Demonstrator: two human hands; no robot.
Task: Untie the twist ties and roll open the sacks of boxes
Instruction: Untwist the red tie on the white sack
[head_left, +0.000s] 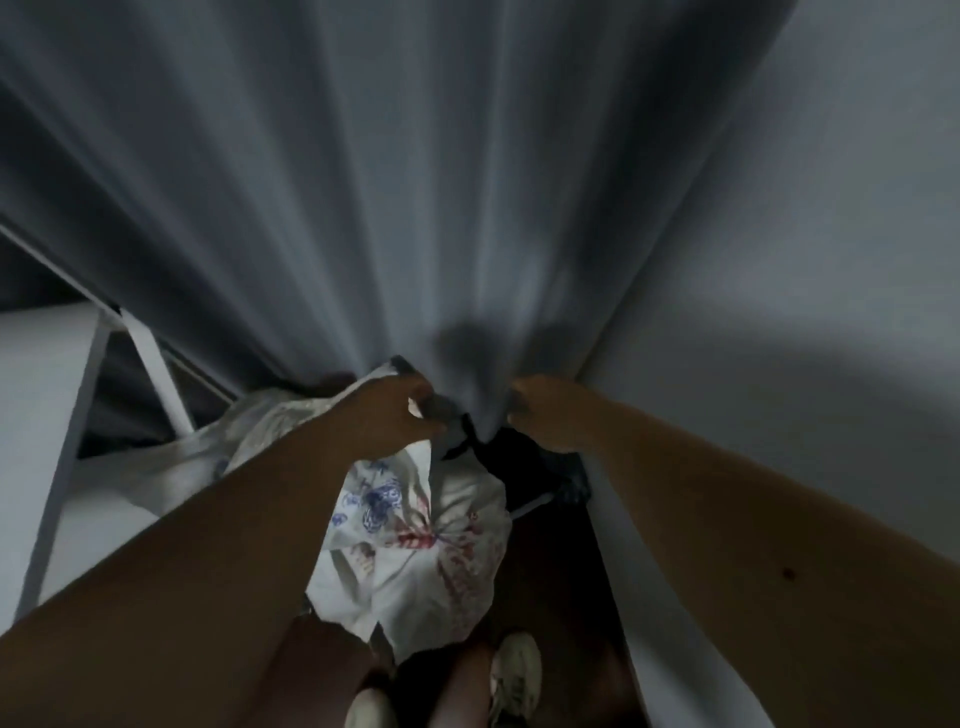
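A white sack (452, 551) printed in blue and red stands on the dark floor between my arms, its gathered neck pulled upward. My left hand (387, 415) grips the bunched neck of the sack from the left. My right hand (545, 415) has its fingers curled at the same bunch from the right, where a dark tie or strip (462, 439) hangs between the two hands. The light is dim, so what my right fingers pinch is hard to make out. A second pale sack (270, 415) lies behind my left forearm, partly hidden.
A grey curtain (389, 182) hangs straight ahead, and a white wall (805, 260) runs along the right. A white table with slanted legs (78, 395) stands at the left. My shoes (514, 675) are at the bottom edge on the dark floor.
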